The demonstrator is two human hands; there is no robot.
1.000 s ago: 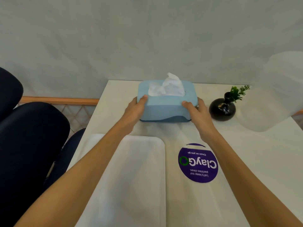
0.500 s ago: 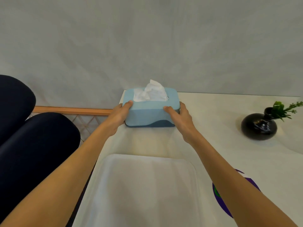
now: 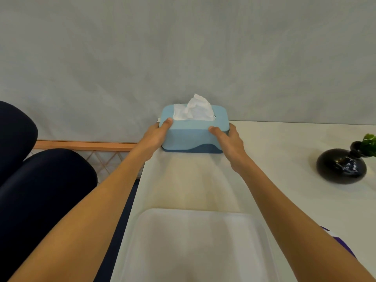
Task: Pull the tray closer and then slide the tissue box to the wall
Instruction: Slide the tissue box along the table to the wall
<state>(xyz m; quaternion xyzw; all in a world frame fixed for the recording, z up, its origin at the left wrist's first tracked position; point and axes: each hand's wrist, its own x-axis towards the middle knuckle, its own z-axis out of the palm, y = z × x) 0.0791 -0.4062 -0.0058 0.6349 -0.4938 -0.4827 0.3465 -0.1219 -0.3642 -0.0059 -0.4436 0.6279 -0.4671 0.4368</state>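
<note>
A light blue tissue box [image 3: 191,137] with a darker blue base and white tissue sticking out stands at the table's far left corner, against the grey wall [image 3: 183,58]. My left hand [image 3: 155,137] grips its left end, thumb on the top edge. My right hand [image 3: 228,142] grips its right end the same way. A white tray [image 3: 195,247] lies on the table close to me, between my forearms.
A round black vase [image 3: 341,165] with a green sprig stands at the right on the white table [image 3: 284,159]. A purple sticker [image 3: 337,241] peeks out under my right forearm. Dark padded chairs [image 3: 40,190] and a wooden rail [image 3: 85,145] are left of the table.
Both hands have slid the tissue box away from me and leftward until it sits at the wall. The view has shifted left, so the vase now lies near the right edge.
</note>
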